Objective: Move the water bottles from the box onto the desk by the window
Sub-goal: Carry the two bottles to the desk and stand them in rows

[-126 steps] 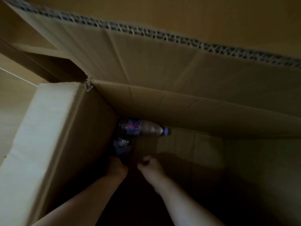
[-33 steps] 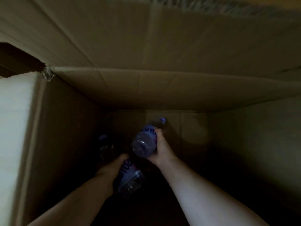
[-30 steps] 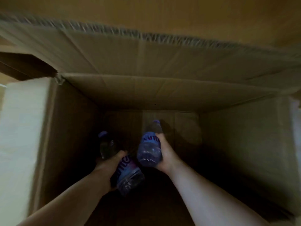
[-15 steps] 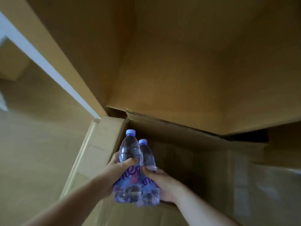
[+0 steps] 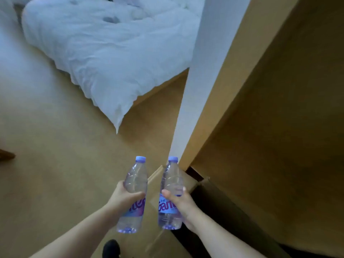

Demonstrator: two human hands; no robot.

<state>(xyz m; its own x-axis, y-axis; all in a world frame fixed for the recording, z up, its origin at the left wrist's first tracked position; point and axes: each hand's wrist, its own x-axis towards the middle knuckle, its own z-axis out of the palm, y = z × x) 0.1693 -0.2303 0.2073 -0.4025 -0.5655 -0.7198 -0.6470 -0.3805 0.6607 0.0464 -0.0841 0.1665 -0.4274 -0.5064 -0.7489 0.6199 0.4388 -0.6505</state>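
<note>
Now, left hand: the left hand (image 5: 124, 199) grasps the left bottle (image 5: 133, 197) around the middle, with the thumb across the front of the plastic.
Right hand: the right hand (image 5: 181, 203) grasps the right bottle (image 5: 171, 194) at the label, and the fingers are wrapped around it.
Bottles: both are clear plastic with a pale purple cap, held nearly upright in the air, caps pointing away from the person, near each other but apart.
Writing on left bottle: a purple and blue label shows pink letters, about "ter"; the hand hides the rest.
Writing on right bottle: the label shows pink letters that look like "Gan"; the rest is covered by the fingers, and small print above it is too blurred to read.
Box: only a corner of the cardboard box (image 5: 193, 185) is seen, low and behind the right bottle.
Difference from before: half a second ago the two bottles were pressed together just above the open box; one second ago they were deep inside it. Now they are out of the box and separated, and the view has turned to the room.
Room: a bed with a white duvet (image 5: 111, 49) is at the top left, the wooden floor (image 5: 46, 146) is under the hands, and a wooden panel (image 5: 279, 108) with a white edge rises on the right.
Bottom edge: a dark shoe (image 5: 111, 248).
</note>
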